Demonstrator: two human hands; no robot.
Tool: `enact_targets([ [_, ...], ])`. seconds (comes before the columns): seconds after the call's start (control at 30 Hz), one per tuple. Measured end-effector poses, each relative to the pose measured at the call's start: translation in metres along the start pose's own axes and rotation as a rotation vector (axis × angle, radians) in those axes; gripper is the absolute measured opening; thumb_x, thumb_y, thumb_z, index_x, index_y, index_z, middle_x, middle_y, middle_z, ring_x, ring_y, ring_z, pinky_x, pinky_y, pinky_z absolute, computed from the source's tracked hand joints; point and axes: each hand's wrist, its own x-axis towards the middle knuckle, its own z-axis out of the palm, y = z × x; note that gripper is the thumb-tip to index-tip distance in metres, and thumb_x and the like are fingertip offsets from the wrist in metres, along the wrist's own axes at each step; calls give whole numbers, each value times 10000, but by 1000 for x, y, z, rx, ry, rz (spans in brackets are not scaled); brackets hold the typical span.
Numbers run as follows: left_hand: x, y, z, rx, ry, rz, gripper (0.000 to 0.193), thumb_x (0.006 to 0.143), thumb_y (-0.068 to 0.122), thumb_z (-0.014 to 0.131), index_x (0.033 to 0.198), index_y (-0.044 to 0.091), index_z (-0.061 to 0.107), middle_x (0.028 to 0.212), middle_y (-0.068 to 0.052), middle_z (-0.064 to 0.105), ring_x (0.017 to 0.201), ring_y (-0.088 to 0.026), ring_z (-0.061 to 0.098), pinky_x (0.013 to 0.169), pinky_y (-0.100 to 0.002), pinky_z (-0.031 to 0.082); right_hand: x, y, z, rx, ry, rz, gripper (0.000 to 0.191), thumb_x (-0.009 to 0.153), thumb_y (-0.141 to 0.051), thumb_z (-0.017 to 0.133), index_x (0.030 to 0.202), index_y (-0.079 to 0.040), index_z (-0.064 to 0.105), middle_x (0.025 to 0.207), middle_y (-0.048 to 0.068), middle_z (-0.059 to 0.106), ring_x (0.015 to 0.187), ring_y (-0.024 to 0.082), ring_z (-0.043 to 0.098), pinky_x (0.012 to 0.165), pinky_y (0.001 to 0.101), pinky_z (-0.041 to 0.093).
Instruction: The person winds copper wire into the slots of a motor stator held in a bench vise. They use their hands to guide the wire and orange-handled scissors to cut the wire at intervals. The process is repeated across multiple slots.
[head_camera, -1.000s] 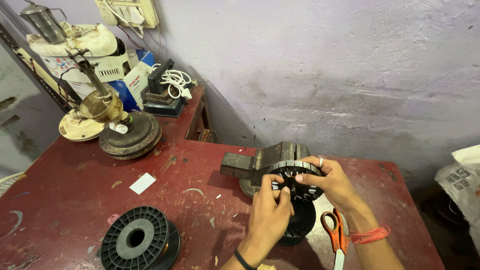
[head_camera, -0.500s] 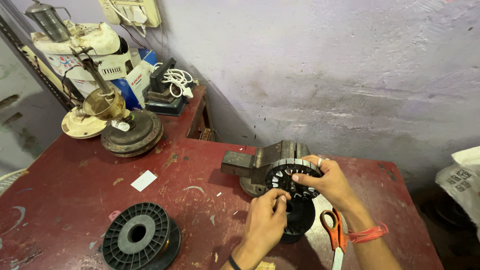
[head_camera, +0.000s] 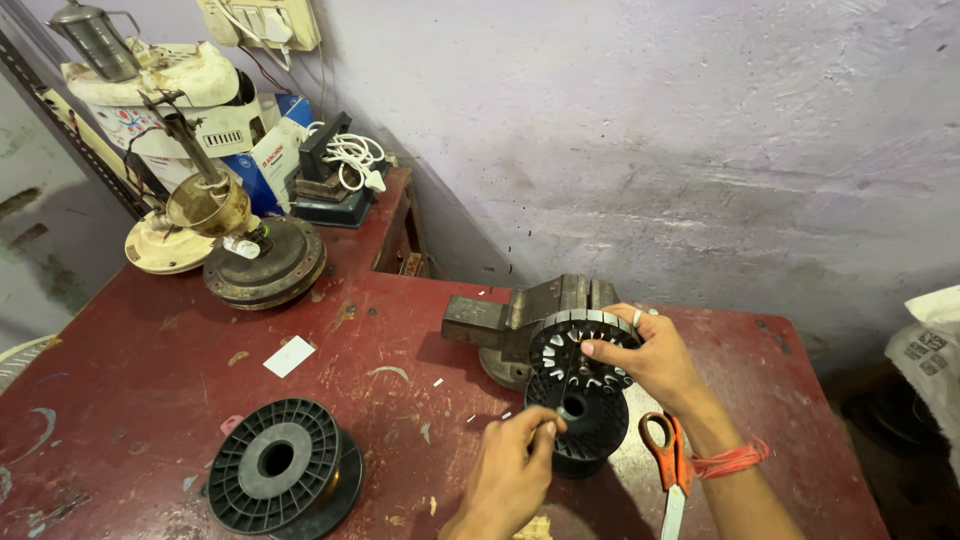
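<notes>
Fingers (head_camera: 600, 350) of the right hand (head_camera: 655, 360) are wrapped round the rim of the black slotted stator core (head_camera: 580, 360), which is held upright.

Left-hand fingers (head_camera: 540, 425) are pinched shut just below it, on something too small to tell. The core is kept above a black spool (head_camera: 595, 435) on the red tabletop (head_camera: 130, 380), beside a metal block (head_camera: 520, 310); orange scissors (head_camera: 665, 450) are seen nearby.

A single view is given, taken from a camera worn on the head and aimed forward and downward over a red table (head_camera: 150, 400) toward a grey wall (head_camera: 650, 130). The left hand (head_camera: 510, 470) and right hand (head_camera: 650, 360) are seen close, at the lower middle, while the far left corner of the table is seen well away.
</notes>
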Motion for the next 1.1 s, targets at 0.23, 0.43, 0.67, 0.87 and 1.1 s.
enact_targets([
  [0.23, -44, -72, 13, 170, 182, 68, 166, 885, 246, 715, 975, 216, 851, 730, -88, 715, 672, -227, 669, 670, -358, 552, 1, 7, -1, -19, 28, -9, 261, 799, -69, 814, 1046, -11, 753, 835, 21, 760, 721, 74, 679, 664, 248, 560],
  [0.43, -37, -109, -36, 299, -215, 121, 246, 961, 246, 652, 1176, 182, 752, 1045, -96, 749, 1061, -223, 725, 966, -339, 569, 1, 5, 1, -55, 66, -30, 272, 788, -67, 817, 1047, -15, 753, 839, 20, 763, 718, 79, 680, 661, 254, 564],
  [0.67, -57, -60, -148, 682, 238, -31, 713, 726, 355, 863, 1370, 205, 596, 1289, -83, 586, 1234, -268, 513, 1058, -403, 427, -31, -34, 19, -558, 417, -595, 506, 734, -93, 853, 1202, 5, 685, 1108, 91, 695, 965, 171, 639, 811, 299, 516],
  [0.87, -66, -42, -176, 1022, 135, -432, 958, 709, 421, 903, 1529, 328, 415, 1339, -35, 516, 1315, -223, 417, 1164, -472, 292, -98, -49, 69, -467, 478, -632, 170, 846, -114, 783, 1000, -75, 725, 984, 46, 728, 943, 149, 691, 835, 307, 544],
  [1.1, -60, -45, -176, 1086, 91, -437, 955, 775, 458, 846, 1593, 315, 374, 1131, -14, 701, 1264, -158, 514, 1182, -476, 236, -124, -9, 146, -408, -412, -607, 364, 919, -281, 826, 1185, -47, 745, 1239, 134, 714, 1270, 300, 628, 1102, 426, 487],
])
